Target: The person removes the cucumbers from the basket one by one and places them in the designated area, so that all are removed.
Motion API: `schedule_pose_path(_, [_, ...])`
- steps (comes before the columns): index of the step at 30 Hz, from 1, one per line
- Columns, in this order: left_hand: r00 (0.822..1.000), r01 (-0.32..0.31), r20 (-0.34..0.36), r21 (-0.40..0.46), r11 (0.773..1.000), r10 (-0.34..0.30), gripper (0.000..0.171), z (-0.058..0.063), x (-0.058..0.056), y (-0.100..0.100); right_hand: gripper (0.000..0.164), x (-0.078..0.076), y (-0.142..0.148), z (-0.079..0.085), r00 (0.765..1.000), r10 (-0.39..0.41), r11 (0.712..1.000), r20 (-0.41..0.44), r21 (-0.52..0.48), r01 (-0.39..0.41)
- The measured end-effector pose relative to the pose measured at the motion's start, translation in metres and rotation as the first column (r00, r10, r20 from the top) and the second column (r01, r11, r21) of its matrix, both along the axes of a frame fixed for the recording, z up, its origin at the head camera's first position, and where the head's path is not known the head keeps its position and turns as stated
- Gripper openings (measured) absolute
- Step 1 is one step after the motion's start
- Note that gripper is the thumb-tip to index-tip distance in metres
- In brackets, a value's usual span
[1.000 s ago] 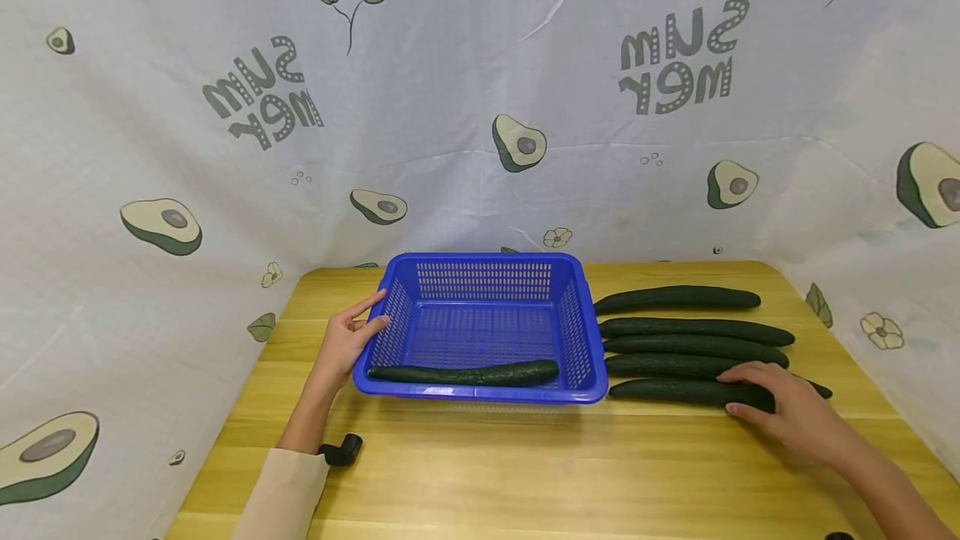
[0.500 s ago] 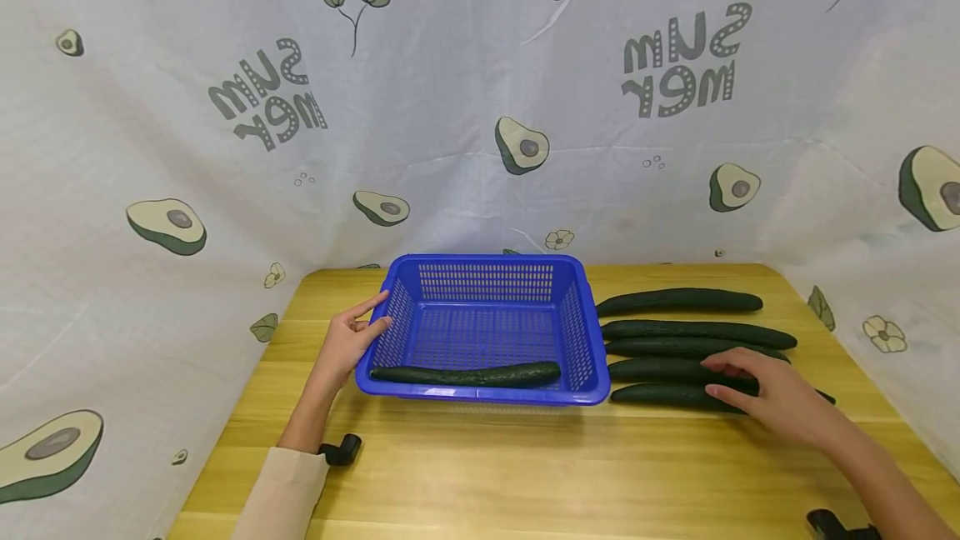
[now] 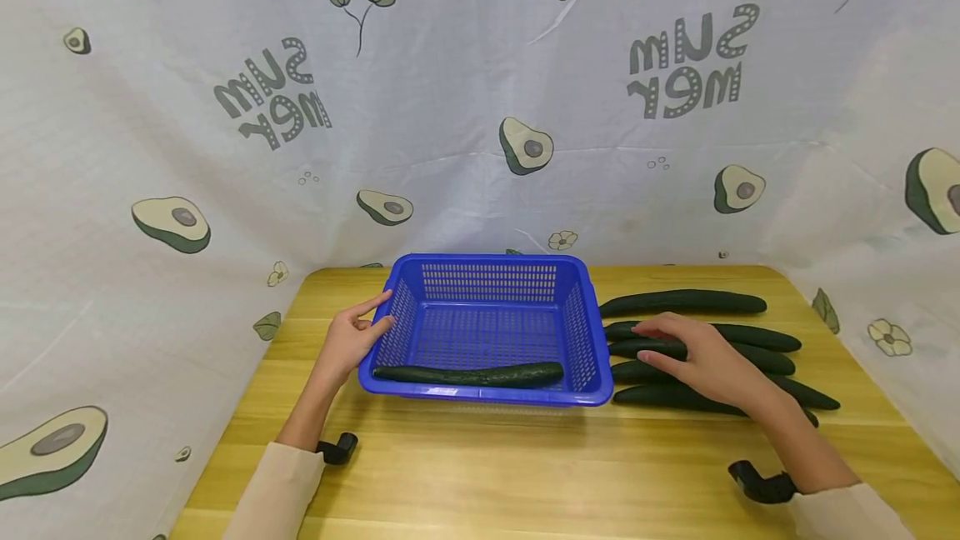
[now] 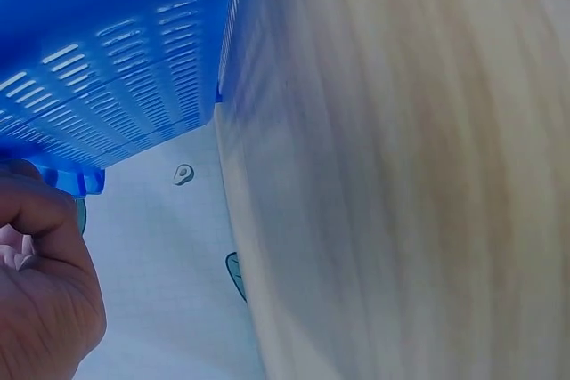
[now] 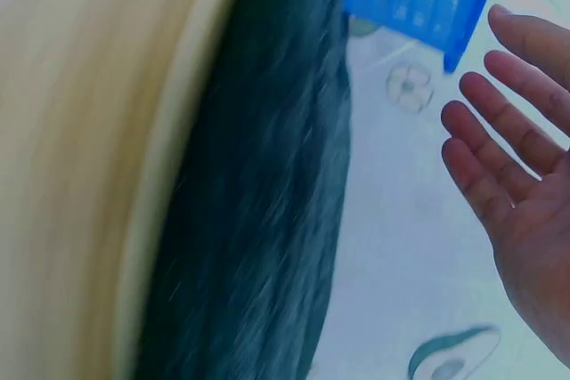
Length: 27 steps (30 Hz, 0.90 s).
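Observation:
My left hand (image 3: 348, 346) holds the left rim of a blue plastic basket (image 3: 487, 394), thumb and index finger at the edge. In the left wrist view that hand (image 4: 44, 282) has curled fingers beside the slotted basket wall (image 4: 134, 68). One dark green cucumber (image 3: 480, 375) lies along the basket's near side. Over several cucumbers on the right, my right hand (image 3: 705, 361) hovers with fingers spread and nothing in it. From the right wrist, the open hand (image 5: 525, 193) appears apart from the cucumbers (image 5: 258, 166). It partly hides them in the head view.
The farthest cucumber (image 3: 686, 301) lies slightly apart from the others, right of the basket. A wooden table (image 3: 517, 473) bears everything. Behind it hangs a white cloth (image 3: 450, 107) printed with avocados. Black wrist devices (image 3: 761, 483) sit by both forearms.
My right hand has moved left and away from me across the cucumbers, toward the basket. The left hand stays at the basket rim. The view has shifted slightly.

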<state>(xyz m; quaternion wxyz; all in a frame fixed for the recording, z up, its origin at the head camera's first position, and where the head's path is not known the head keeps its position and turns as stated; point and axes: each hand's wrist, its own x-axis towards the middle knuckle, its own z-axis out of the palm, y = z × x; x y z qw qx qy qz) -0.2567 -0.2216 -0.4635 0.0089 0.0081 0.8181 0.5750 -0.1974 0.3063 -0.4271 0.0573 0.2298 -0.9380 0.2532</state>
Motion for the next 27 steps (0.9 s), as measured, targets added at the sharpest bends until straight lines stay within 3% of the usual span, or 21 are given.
schedule_pose_path(8, [1.000, -0.018, 0.016, -0.006, 1.000, 0.018, 0.052, 0.005, 0.002, 0.002, 0.034, -0.011, -0.040, 0.010, 0.996, 0.085, 0.994, -0.010, -0.065, -0.086])
schedule_pose_path(16, [0.999, -0.015, 0.033, -0.016, 1.000, 0.015, 0.052, 0.008, 0.003, 0.002, 0.040, -0.018, -0.079, 0.006, 0.992, 0.122, 0.985, 0.004, -0.123, -0.121])
schedule_pose_path(27, [0.999, -0.016, 0.032, -0.012, 1.000, 0.016, 0.053, 0.008, 0.002, 0.004, 0.039, -0.026, -0.126, 0.005, 0.977, 0.210, 0.974, 0.027, -0.091, -0.207])
